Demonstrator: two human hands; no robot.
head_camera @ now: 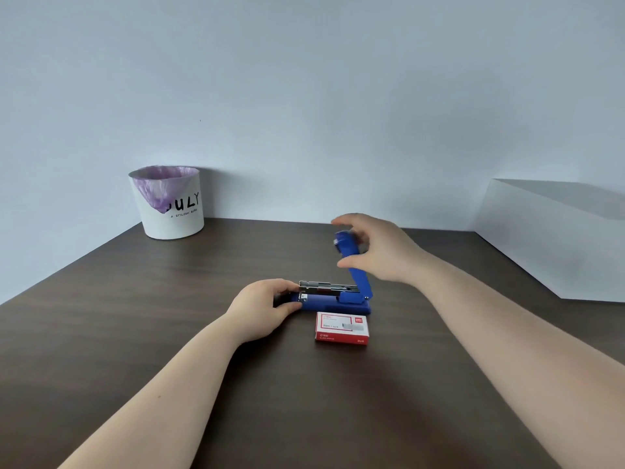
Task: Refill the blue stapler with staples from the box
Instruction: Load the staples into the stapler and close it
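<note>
The blue stapler [338,304] lies on the dark wooden table [135,316] with its base flat and its metal staple channel [329,288] exposed. Its blue top cover [351,262] is swung up almost vertical at the right end. My left hand [262,308] grips the front end of the stapler's base. My right hand [375,247] holds the raised cover near its tip between thumb and fingers. A red and white staple box [341,328] lies closed on the table just in front of the stapler.
A white bin [169,211] with a purple liner stands at the back left against the wall. A white box-like surface [554,238] rises at the right edge of the table.
</note>
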